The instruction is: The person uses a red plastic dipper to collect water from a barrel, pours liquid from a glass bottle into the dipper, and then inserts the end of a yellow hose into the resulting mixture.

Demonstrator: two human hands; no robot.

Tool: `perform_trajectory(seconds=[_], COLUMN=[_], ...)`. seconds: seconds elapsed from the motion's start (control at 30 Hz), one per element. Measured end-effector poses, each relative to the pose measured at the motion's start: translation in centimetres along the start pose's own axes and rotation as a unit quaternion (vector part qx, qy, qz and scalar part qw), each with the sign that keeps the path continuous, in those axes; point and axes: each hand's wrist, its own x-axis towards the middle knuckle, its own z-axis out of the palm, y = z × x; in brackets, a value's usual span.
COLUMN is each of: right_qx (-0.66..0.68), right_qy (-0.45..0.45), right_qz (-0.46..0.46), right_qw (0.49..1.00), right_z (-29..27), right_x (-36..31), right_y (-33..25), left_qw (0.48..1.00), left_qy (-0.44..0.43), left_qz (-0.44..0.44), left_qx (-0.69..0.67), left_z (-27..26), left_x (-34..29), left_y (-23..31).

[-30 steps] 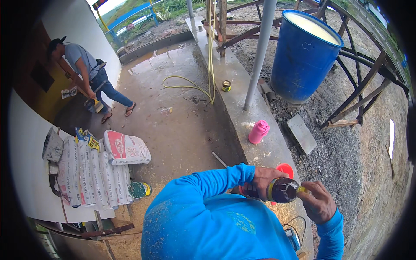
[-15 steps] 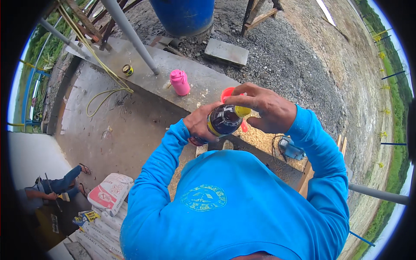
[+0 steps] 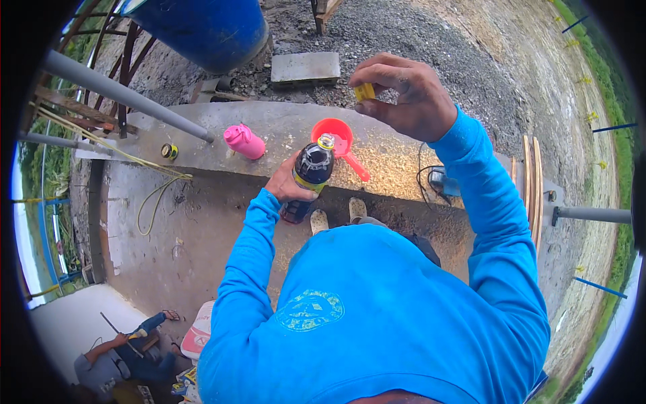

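Note:
My left hand (image 3: pixel 285 183) is closed around a dark plastic bottle with a yellow label (image 3: pixel 315 164), held nearly upright with its uncapped mouth showing. Up to the right of it, my right hand (image 3: pixel 412 95) pinches a yellow bottle cap (image 3: pixel 364 92) between thumb and fingers, well apart from the bottle. Just behind the bottle neck, a red dipper (image 3: pixel 326 125) with a long handle rests on the concrete ledge. A pink water bottle (image 3: pixel 245 143) stands to its left on the same ledge.
Sawdust covers part of the ledge (image 3: pixel 282 128), near a blue power tool with a cord (image 3: pixel 444 183). Further left are a small jar (image 3: pixel 169 151), a grey pipe (image 3: pixel 134 97) and a yellow hose (image 3: pixel 151 200). A blue drum (image 3: pixel 208 34) and concrete block (image 3: pixel 305 68) lie beyond. Another person (image 3: pixel 121 360) sits lower left.
My right hand has lifted the yellow cap off the bottle and carried it up and away. The bottle has come slightly left in my left hand. The whole view has shifted.

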Motion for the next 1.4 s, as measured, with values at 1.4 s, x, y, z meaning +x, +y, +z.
perform_trajectory(seconds=[1.4], right_qx=[0.181], right_qy=[0.126], right_qz=[0.477], right_qw=[0.851], right_z=[4.7], right_x=[-22.1], right_y=[4.5], left_qw=[0.983], left_qy=[0.085], left_qz=[-0.163], left_qx=[0.009], left_z=[-1.0], left_x=[2.9], left_y=[-9.0])
